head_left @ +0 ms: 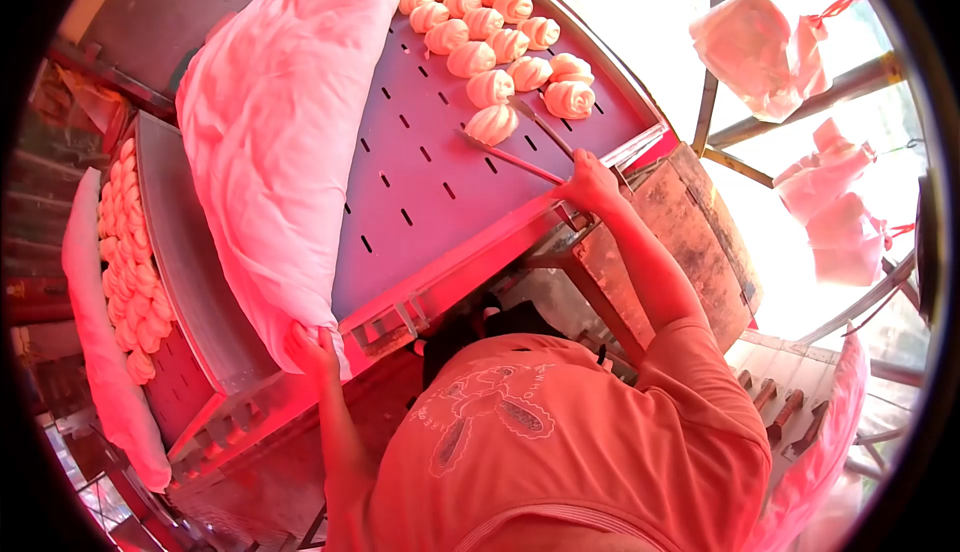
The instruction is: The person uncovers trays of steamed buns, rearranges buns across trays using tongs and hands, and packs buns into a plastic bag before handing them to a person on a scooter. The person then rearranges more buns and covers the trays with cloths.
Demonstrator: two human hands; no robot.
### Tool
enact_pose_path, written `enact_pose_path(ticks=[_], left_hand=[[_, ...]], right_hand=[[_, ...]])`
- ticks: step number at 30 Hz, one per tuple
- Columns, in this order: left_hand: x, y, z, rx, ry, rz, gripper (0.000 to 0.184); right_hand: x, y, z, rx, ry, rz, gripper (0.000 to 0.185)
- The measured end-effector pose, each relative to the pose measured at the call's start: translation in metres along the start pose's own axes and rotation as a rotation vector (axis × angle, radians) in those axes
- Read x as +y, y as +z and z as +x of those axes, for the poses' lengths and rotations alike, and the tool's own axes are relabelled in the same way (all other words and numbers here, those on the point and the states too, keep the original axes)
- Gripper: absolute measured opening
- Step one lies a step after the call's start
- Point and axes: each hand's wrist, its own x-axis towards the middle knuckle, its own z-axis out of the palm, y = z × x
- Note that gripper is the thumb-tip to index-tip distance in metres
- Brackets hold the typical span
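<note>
Nearest my head cam: the wearer's shirt [570, 437], filling the bottom of the feed. Beyond it, slotted tray [420, 187] with twisted buns [470, 59] bunched at its far right.

Right hand [590, 188] is closed round the tongs [513, 160]. Tips straddle the nearest bun [491, 125], one each side. I can't tell if it's lifted or resting on the tray.

Left hand [312, 348] is down at the quilt [285, 132], near corner; fingers look closed on its edge. Quilt covers the tray's left part, so I can't see what's under it.

Progress, my read: partway. One bun is at the tongs; the others sit in loose rows, no hand on them. From this one view I can't say whether buns are going on or coming off, so no done/left count.

Second tray [180, 392] at far left: more buns [130, 272] piled there, pink roll [110, 352] beside them. Neither hand is near. Bags [750, 52] hang at right, well apart from the work.
</note>
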Motion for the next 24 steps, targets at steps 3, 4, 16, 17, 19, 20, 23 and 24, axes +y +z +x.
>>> enact_pose_path(ticks=[3,4,16,17,19,20,23,24], left_hand=[[-0.005,-0.001,-0.002,0.000,-0.003,-0.033,0.050],[-0.004,0.001,-0.003,0.028,0.010,-0.023,0.050],[0.009,-0.005,-0.002,0.036,-0.019,-0.097,0.051],[0.008,-0.006,-0.002,0.046,-0.004,-0.105,0.051],[0.008,-0.006,-0.001,0.071,0.018,-0.077,0.051],[0.009,-0.006,-0.002,0.082,0.025,-0.063,0.051],[0.008,-0.005,-0.003,0.047,-0.009,-0.070,0.051],[0.007,-0.005,-0.003,0.052,-0.001,-0.069,0.052]], right_hand=[[0.019,-0.015,0.000,0.031,0.136,0.131,0.065],[0.036,-0.008,0.006,0.089,0.234,0.207,0.067],[0.059,-0.001,0.119,-0.030,0.443,0.024,0.045],[0.063,-0.009,0.114,-0.056,0.430,0.032,0.046],[0.070,-0.029,0.097,-0.099,0.376,-0.015,0.049],[0.076,-0.035,0.082,-0.120,0.337,-0.070,0.051],[0.093,-0.038,0.041,-0.079,0.334,-0.069,0.055],[0.087,-0.049,0.025,-0.050,0.360,-0.020,0.056]])
